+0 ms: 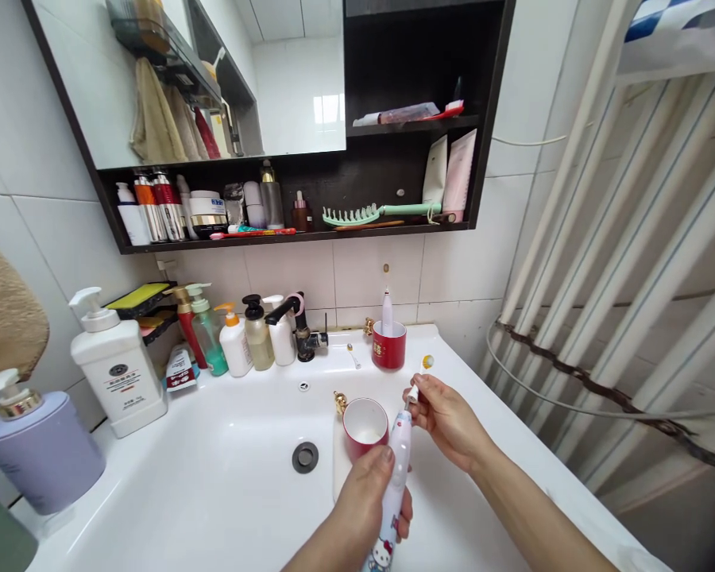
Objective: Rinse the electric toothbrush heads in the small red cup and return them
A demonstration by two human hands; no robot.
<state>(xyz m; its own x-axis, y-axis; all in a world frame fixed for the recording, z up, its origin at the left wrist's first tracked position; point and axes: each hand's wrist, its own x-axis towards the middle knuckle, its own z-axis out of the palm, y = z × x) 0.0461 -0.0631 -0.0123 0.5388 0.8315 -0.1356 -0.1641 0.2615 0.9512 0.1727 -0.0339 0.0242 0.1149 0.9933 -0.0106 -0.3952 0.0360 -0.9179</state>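
Observation:
My left hand [366,496] is wrapped round the pale electric toothbrush handle [398,465], which has a cartoon cat printed near its base. The handle tilts upward, with its metal shaft at the top. Between its fingertips, my right hand [450,417] pinches a small white brush head [415,392] at the tip of that shaft. Whether the two are fully joined cannot be made out. A round yellow and white end [427,362] shows just above my right fingers. Directly behind my left thumb, a red cup [365,429] with a white inside and gold handle stands in the basin.
A second red cup [388,349] on the back ledge holds another toothbrush handle [387,314]. Beside it lies a small white brush head [353,356]. The black faucet [301,326], several pump bottles [235,343] and a dark shelf [310,236] line the back. Pipes [620,302] stand right.

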